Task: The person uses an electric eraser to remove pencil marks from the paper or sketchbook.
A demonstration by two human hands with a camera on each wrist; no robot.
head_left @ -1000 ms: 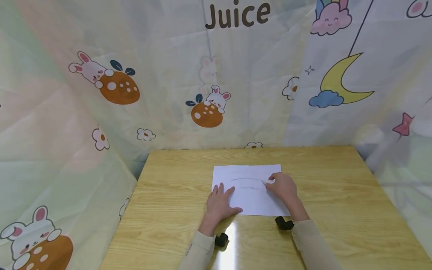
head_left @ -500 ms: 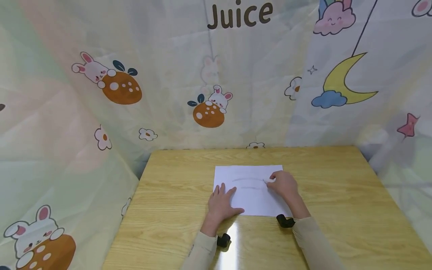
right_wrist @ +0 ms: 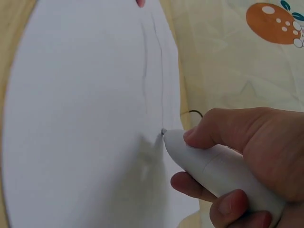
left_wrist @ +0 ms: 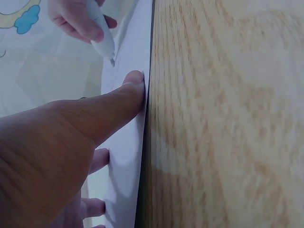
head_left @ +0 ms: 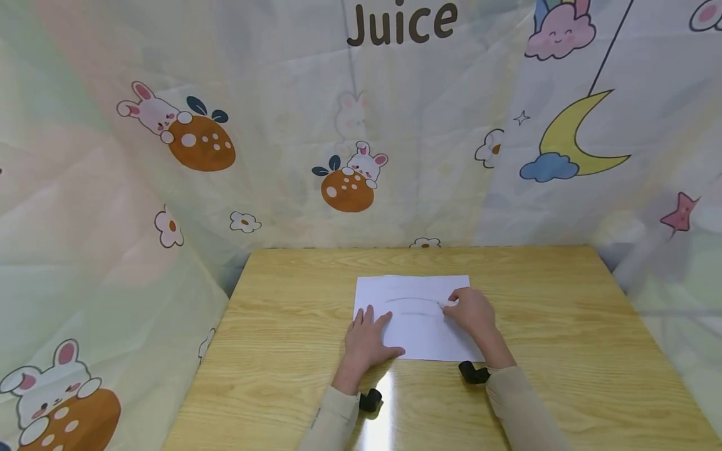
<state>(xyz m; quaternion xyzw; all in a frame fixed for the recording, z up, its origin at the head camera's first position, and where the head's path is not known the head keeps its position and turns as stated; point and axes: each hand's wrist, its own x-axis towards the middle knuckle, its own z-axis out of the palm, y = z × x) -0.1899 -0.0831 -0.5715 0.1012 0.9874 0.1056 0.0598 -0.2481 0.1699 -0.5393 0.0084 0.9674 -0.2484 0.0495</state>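
Note:
A white sheet of paper [head_left: 414, 341] lies on the wooden table, with two faint grey curved lines across its upper half. My left hand [head_left: 366, 341] rests on the paper's left part, fingers spread and thumb near the front edge. In my right hand [head_left: 474, 313] I grip a thick white pen-shaped tool [right_wrist: 213, 168] with a tapered nose and a small dark tip. That tip touches, or nearly touches, the paper at the right end of the upper line [right_wrist: 162, 90]. The left wrist view shows the tool [left_wrist: 100, 33] beyond my left thumb.
The wooden table [head_left: 271, 376] extends around the paper on all sides. A printed cloth [head_left: 282, 125] with rabbits and a moon hangs behind it and at both sides. Black wrist mounts [head_left: 474, 373] sit at both of my wrists.
Both hands stay in nearly the same places on the paper. The head view shifts slightly right, then back. The tool's tip stays near the end of the upper line.

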